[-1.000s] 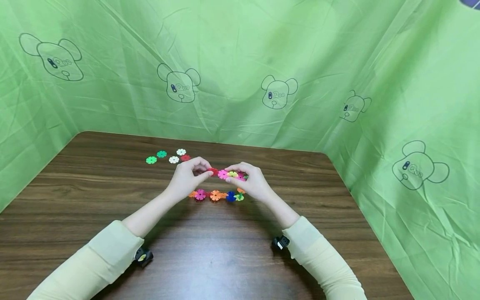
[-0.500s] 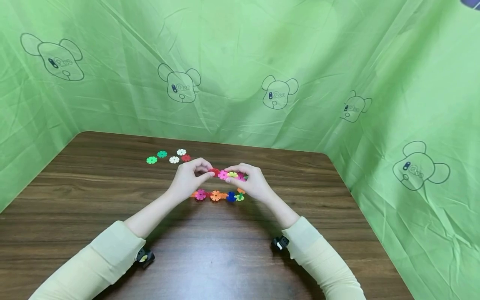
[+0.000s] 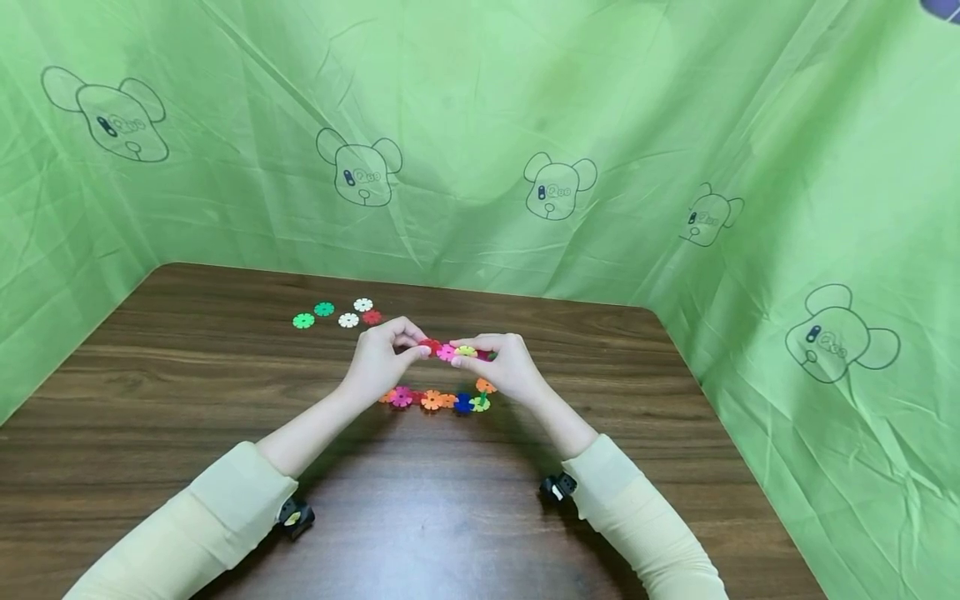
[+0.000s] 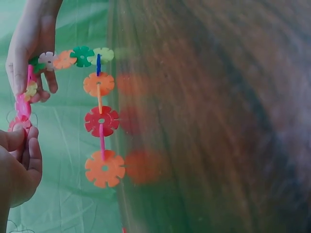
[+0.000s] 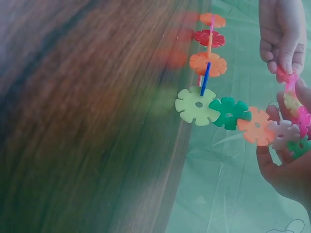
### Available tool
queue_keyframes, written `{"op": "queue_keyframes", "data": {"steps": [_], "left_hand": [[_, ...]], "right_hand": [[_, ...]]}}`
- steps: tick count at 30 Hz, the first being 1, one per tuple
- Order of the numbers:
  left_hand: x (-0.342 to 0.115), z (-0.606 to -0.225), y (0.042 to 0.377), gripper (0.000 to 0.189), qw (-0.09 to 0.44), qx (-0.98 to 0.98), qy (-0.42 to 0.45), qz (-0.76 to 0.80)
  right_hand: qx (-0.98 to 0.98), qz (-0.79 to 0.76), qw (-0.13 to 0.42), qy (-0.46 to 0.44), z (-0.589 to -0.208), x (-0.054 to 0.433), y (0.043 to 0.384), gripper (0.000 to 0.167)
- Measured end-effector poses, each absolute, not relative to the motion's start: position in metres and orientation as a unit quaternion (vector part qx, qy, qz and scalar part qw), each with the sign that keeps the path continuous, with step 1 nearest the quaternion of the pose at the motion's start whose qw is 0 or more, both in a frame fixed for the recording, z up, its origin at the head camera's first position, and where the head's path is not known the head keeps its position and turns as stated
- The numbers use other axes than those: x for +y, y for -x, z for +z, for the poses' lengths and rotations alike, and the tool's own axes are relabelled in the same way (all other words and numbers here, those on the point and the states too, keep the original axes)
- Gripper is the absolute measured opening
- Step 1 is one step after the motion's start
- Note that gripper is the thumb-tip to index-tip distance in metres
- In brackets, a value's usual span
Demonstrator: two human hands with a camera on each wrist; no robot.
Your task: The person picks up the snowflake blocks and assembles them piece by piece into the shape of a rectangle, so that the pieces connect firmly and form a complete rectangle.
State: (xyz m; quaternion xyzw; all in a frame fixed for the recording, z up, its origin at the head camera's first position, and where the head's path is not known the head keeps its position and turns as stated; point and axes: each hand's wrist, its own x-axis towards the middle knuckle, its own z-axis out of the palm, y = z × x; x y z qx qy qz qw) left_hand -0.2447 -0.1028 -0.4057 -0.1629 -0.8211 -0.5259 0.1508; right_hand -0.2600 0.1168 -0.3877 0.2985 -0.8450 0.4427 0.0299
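My left hand point(image 3: 378, 360) pinches a red snowflake disc point(image 3: 432, 347) between thumb and fingers. A pink disc point(image 3: 447, 352) joins it to the rest of a linked chain. On the other side, my right hand point(image 3: 508, 368) grips the chain around a yellow disc point(image 3: 465, 352), with its palm hiding some pieces. From there, in the right wrist view, white point(image 5: 283, 135), orange point(image 5: 256, 125) and green discs point(image 5: 229, 114) run to a yellow-green disc point(image 5: 197, 105). A blue disc point(image 5: 205, 79) turns the chain into a front row of orange point(image 3: 432, 400), red and pink discs.
Loose discs lie on the brown wooden table point(image 3: 225, 375) at the back left: light green point(image 3: 303, 321), dark green point(image 3: 324, 309), two white point(image 3: 348, 320) and one red point(image 3: 372, 317). Green cloth point(image 3: 457, 242) walls off the back and sides.
The chain's front row has shifted slightly toward me, and an orange disc shows more fully below the right hand. My right fingers have straightened slightly; both hands keep their hold.
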Motion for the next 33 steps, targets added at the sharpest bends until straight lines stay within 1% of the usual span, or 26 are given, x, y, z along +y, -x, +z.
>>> {"op": "queue_keyframes", "data": {"steps": [4, 12, 21, 27, 33], "left_hand": [[-0.101, -0.406, 0.243, 0.011, 0.145, -0.817, 0.155, -0.536], [-0.099, -0.404, 0.242, 0.012, 0.152, -0.811, 0.155, -0.543], [-0.105, -0.405, 0.247, 0.011, 0.124, -0.819, 0.177, -0.532], [-0.121, -0.397, 0.251, 0.018, 0.105, -0.837, 0.207, -0.495], [-0.156, -0.392, 0.259, 0.029, 0.104, -0.857, 0.227, -0.451]], "right_hand": [[-0.844, 0.445, 0.026, -0.298, -0.388, 0.117, 0.260, 0.026], [-0.846, 0.432, 0.032, -0.310, -0.387, 0.116, 0.261, 0.026], [-0.845, 0.430, 0.031, -0.316, -0.384, 0.118, 0.261, 0.026], [-0.854, 0.425, 0.026, -0.299, -0.385, 0.119, 0.261, 0.026], [-0.856, 0.432, 0.019, -0.283, -0.385, 0.122, 0.259, 0.028]]}}
